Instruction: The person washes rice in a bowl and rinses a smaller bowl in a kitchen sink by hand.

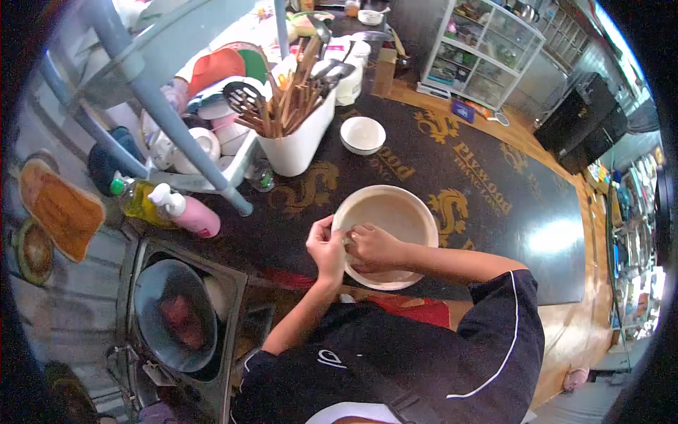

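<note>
A large cream-coloured bowl (428,219) stands on the dark plywood table, close to my body. My left hand (326,249) is closed on its left rim, the thumb over the edge. Reaching in over the near right side, my right hand (373,247) is inside the bowl near that same rim. Its fingers are curled, and what they hold is too small to make out. Beyond the big bowl is a small white bowl (363,134).
A white container (296,150) full of chopsticks and ladles stands behind left, beside a dish rack (212,166). A pink pump bottle (191,213) is nearer me. At lower left, a sink (236,283) holds a basin (152,311) with reddish contents. A glass cabinet (480,53) stands far back.
</note>
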### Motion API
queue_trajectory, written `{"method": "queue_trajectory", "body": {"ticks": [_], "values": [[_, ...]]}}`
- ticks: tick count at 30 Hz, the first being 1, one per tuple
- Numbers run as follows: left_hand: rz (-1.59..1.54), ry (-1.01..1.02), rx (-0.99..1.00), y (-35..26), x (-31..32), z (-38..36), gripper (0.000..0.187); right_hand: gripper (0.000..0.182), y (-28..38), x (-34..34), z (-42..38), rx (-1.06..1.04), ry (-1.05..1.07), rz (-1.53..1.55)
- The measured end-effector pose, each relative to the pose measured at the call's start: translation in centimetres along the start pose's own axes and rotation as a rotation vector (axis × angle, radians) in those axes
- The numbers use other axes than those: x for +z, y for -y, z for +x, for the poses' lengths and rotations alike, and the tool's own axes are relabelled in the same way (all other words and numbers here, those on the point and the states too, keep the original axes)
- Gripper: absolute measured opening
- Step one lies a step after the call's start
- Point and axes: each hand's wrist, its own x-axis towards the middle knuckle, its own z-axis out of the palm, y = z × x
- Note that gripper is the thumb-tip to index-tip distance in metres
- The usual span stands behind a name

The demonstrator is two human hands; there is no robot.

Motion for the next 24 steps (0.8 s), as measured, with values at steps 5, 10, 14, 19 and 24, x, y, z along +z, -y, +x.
{"method": "queue_trajectory", "body": {"ticks": [5,10,14,19,24], "values": [[0.049,-0.002,0.04,0.4,-0.2,0.0,0.022,0.044,-0.9,2.0,0.2,-0.145,-0.165,-0.069],[0.01,-0.001,-0.009,-0.4,-0.1,-0.2,0.021,0.063,-1.8,2.1,0.2,-0.007,0.042,-0.034],[-0.011,-0.003,0.007,0.5,-0.2,0.1,0.021,0.073,-1.4,0.5,1.0,0.094,0.286,-0.046],[-0.019,-0.028,0.009,0.5,0.0,0.2,0.021,0.072,-2.7,3.0,0.3,0.024,0.288,-0.165],[-0.042,-0.028,0.059,1.2,-0.1,0.2,0.019,0.068,-3.0,3.7,0.2,-0.008,0.191,-0.197]]}}
